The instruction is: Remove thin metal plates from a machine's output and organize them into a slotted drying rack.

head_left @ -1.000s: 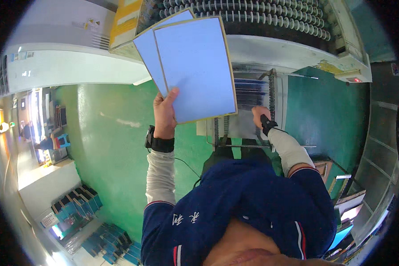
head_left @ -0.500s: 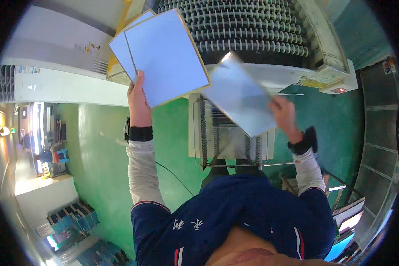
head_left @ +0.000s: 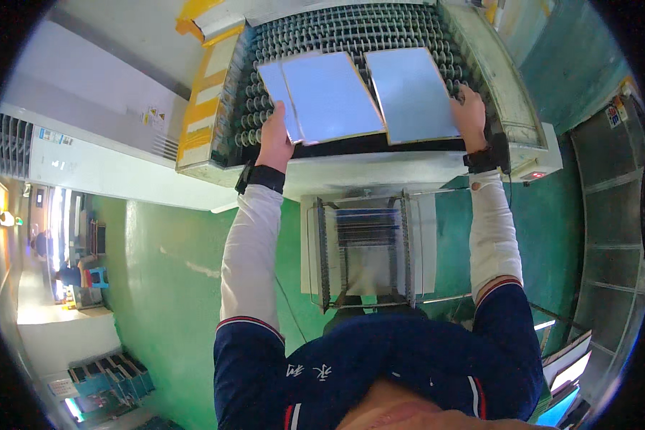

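My left hand (head_left: pixel 274 140) holds a small stack of thin pale-blue rectangular panels (head_left: pixel 322 97) by their left edge, over the roller bed of a conveyor machine (head_left: pixel 351 29). My right hand (head_left: pixel 471 107) grips a single pale-blue panel (head_left: pixel 412 93) at its right edge. That panel lies flat on the rollers beside the stack. Both wrists wear dark bands. Directly below my arms stands a metal slotted rack (head_left: pixel 365 251) with more blue panels standing in its slots.
The conveyor machine has a white housing (head_left: pixel 380 175) with a yellow-striped left side (head_left: pixel 201 107). Green floor (head_left: pixel 172 272) spreads to the left. Blue crates (head_left: pixel 107 373) sit at the lower left. Grey shelving (head_left: pixel 609 236) runs along the right.
My right hand took one panel from the rack and carried it up onto the rollers. My left hand moved the stack forward over the conveyor. My view tilted toward the machine.
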Demonstrator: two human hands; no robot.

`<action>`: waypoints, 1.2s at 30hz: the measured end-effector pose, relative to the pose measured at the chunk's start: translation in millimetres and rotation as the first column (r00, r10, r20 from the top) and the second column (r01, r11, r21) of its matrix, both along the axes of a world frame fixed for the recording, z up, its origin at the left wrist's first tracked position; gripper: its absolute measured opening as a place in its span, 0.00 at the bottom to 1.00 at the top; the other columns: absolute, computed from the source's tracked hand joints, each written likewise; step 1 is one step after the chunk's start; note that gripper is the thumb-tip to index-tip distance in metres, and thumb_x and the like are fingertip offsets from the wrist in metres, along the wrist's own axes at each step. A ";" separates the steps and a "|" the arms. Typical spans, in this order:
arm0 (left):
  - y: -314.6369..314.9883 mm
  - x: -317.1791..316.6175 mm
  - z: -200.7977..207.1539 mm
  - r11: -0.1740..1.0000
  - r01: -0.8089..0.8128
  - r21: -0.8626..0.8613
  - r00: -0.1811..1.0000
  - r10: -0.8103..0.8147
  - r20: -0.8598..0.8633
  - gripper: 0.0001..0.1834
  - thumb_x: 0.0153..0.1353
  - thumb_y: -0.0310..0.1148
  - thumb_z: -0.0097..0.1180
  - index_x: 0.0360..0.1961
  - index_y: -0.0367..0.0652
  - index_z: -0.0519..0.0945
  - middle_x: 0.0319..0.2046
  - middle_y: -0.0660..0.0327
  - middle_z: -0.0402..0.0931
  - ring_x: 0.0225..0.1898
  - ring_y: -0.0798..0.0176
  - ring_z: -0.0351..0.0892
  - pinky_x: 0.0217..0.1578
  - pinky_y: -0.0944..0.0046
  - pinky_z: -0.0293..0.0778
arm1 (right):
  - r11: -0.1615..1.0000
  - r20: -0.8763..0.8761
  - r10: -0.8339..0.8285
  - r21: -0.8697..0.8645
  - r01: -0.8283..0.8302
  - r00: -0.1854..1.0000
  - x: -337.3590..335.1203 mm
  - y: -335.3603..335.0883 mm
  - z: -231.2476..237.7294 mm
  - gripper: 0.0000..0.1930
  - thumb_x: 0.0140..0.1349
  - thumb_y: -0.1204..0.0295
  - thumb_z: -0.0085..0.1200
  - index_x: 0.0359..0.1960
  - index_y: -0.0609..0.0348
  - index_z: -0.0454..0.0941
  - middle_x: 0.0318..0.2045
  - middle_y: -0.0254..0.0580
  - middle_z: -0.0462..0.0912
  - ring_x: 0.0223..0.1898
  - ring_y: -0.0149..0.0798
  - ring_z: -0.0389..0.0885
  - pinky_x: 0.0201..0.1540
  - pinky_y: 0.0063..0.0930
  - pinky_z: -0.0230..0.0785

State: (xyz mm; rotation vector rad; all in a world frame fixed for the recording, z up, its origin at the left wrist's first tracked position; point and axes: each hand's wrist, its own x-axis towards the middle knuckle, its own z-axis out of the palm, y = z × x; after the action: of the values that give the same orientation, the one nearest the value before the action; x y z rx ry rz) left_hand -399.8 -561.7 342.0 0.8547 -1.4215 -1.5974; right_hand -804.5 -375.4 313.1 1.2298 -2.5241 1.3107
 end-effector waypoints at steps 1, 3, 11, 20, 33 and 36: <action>-12.6 13.3 -10.9 1.000 -0.010 -0.010 1.000 0.010 0.001 0.35 0.58 0.22 0.59 0.66 0.31 0.59 0.47 0.48 0.77 0.49 0.52 0.79 0.47 0.59 0.76 | 0.987 -0.352 -0.116 0.061 0.146 0.929 9.5 -6.1 2.0 0.22 0.56 0.67 0.56 0.54 0.56 0.76 0.45 0.51 0.80 0.46 0.50 0.78 0.48 0.40 0.71; -33.0 40.8 -26.9 0.775 0.166 -0.610 0.969 -0.013 0.246 0.38 0.53 0.19 0.60 0.65 0.31 0.60 0.45 0.45 0.77 0.48 0.49 0.79 0.45 0.60 0.76 | 0.982 -0.212 -0.014 0.182 0.053 0.977 52.2 -10.6 22.0 0.26 0.56 0.66 0.57 0.58 0.53 0.72 0.55 0.51 0.73 0.55 0.57 0.71 0.56 0.47 0.66; -81.6 71.2 3.3 0.960 -0.162 0.229 0.981 0.133 0.138 0.24 0.66 0.44 0.55 0.49 0.29 0.77 0.40 0.56 0.81 0.37 0.62 0.82 0.40 0.63 0.76 | 0.931 -0.345 0.358 0.199 -0.305 0.868 105.3 -21.4 25.0 0.27 0.58 0.59 0.60 0.59 0.52 0.73 0.62 0.48 0.70 0.64 0.53 0.65 0.65 0.47 0.53; -81.5 46.7 -19.8 0.726 0.104 -0.680 0.418 0.588 0.692 0.34 0.53 0.58 0.61 0.58 0.52 0.75 0.54 0.51 0.73 0.57 0.42 0.69 0.55 0.42 0.66 | 0.921 -0.338 0.352 0.289 -0.260 0.873 52.8 -21.2 17.3 0.29 0.57 0.55 0.60 0.59 0.53 0.73 0.63 0.47 0.69 0.66 0.53 0.63 0.66 0.51 0.53; -58.3 28.7 -14.0 0.689 0.328 -0.646 0.338 0.554 0.761 0.42 0.53 0.69 0.54 0.63 0.57 0.71 0.67 0.48 0.58 0.67 0.32 0.52 0.64 0.35 0.47 | 0.847 -0.374 0.528 0.298 -0.440 0.763 137.3 -55.3 27.6 0.27 0.60 0.60 0.59 0.60 0.51 0.71 0.61 0.41 0.70 0.63 0.47 0.65 0.67 0.53 0.50; -58.6 40.0 -8.9 0.711 0.348 -0.611 0.316 0.525 0.790 0.42 0.53 0.68 0.54 0.64 0.57 0.70 0.68 0.49 0.58 0.67 0.33 0.52 0.64 0.35 0.47 | 0.860 -0.359 0.500 0.307 -0.407 0.788 145.0 -49.2 35.1 0.25 0.59 0.60 0.59 0.58 0.51 0.73 0.59 0.42 0.72 0.62 0.46 0.67 0.67 0.53 0.50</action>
State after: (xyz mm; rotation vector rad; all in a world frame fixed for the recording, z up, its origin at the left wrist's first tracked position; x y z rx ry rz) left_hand -359.8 -620.2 333.1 1.4342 -2.4948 -0.0635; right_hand -659.5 -424.6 348.3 2.0181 -2.1572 0.6933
